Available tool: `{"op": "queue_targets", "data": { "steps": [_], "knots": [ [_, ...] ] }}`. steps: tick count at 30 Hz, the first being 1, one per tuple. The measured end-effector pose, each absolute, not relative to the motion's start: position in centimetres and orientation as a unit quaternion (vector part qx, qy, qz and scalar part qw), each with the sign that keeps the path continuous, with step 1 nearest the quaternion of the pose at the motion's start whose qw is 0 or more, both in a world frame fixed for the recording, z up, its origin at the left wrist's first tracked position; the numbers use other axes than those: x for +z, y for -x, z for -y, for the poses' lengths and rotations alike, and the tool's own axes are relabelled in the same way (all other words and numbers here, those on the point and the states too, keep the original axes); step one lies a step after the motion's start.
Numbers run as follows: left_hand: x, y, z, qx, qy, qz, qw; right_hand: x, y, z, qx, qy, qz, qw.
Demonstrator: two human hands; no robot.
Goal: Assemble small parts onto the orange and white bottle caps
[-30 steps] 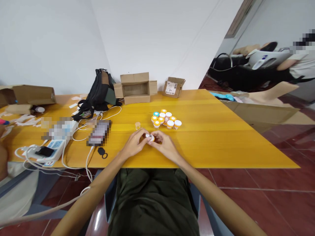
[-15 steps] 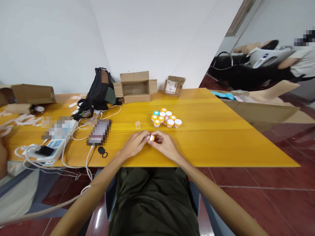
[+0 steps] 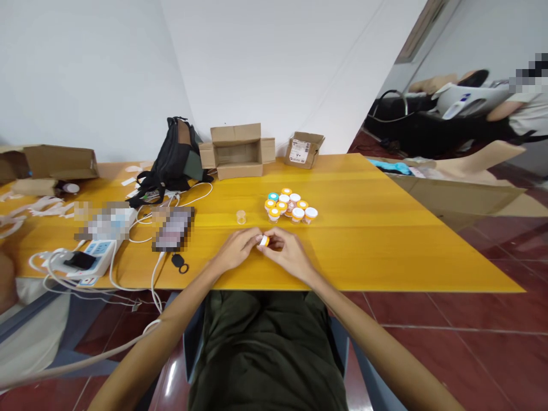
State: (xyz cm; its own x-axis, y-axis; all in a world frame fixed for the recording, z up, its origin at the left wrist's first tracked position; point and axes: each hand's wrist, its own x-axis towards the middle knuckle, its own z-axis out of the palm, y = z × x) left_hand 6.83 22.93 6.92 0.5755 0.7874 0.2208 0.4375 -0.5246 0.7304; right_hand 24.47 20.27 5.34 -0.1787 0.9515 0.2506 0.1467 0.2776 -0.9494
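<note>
Near the table's front edge, both my hands meet around a small lid with a white top and an orange rim. My left hand pinches its left side, the fingertips partly covering it. From the other side my right hand grips the rim between thumb and fingers. Whatever lies under the lid is hidden by my fingers. Beyond my left hand stands a small clear cup without a lid. A cluster of small lidded jars is past my right hand, their lids orange, white and one teal.
Two cardboard boxes, a wide open one and a smaller one, stand by the wall beside a black backpack. On the left lie a power strip, cables and a phone. A person's arm shows at far left.
The view has shifted slightly. My left fingertips have moved a little over the lid; both hands stay on it. The jars and the clear cup have not moved on the table.
</note>
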Motion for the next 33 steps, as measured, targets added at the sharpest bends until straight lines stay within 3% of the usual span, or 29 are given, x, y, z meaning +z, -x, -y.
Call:
{"op": "queue_targets", "data": {
  "steps": [8, 20, 33],
  "knots": [
    [6.9, -7.1, -23.1, 0.279, -0.820, -0.373, 0.332, 5.1, -24.6, -20.4, 0.434, 0.427, 0.636, 0.475],
    [6.8, -6.6, -23.7, 0.352, -0.780, -0.410, 0.316, 4.5, -25.2, -19.6, 0.278, 0.459, 0.693, 0.482],
    [6.3, -6.4, -24.0, 0.465, -0.704, -0.400, 0.357, 4.2, -24.7, -21.4, 0.318, 0.464, 0.683, 0.466]
  ]
}}
